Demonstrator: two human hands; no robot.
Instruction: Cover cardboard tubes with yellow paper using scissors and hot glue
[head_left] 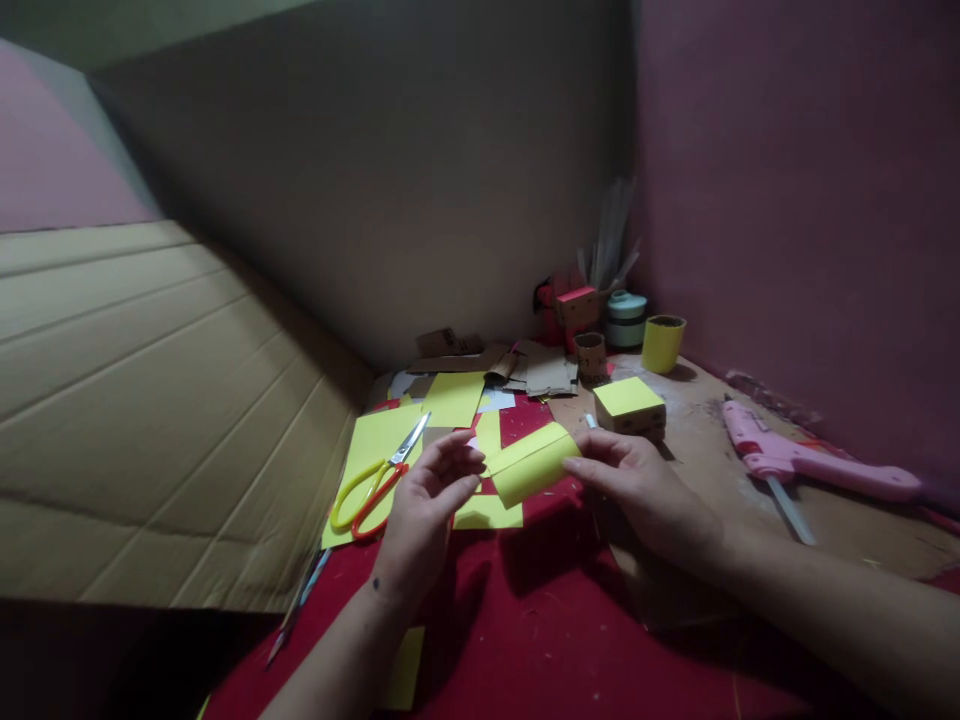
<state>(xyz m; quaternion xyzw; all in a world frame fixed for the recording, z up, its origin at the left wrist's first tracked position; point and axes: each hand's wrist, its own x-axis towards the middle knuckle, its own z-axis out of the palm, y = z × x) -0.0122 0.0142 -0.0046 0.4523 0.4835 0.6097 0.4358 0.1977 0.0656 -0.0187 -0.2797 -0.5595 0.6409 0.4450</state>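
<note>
A rolled yellow paper tube (pixel 534 468), with a seam along its upper side, is held up above the red cloth. My right hand (pixel 637 490) pinches its right end between thumb and fingers. Close by the tube's left end is my left hand (pixel 435 500), its fingers loosely bent and the thumb apart from them; whether a fingertip touches the paper is hard to tell. Scissors (pixel 379 490) with yellow and red handles lie on yellow paper sheets (pixel 375 440) to the left. A small box with a yellow top (pixel 630 400) stands beyond my right hand.
On the right, a pink glue gun (pixel 795 455) rests on brown cardboard. Behind stand a yellow cylinder (pixel 663 344), a bare cardboard ring (pixel 590 355) and a pale teal container (pixel 625 318). Cardboard scraps (pixel 544 368) lie at the back; a large cardboard panel (pixel 150 420) walls the left.
</note>
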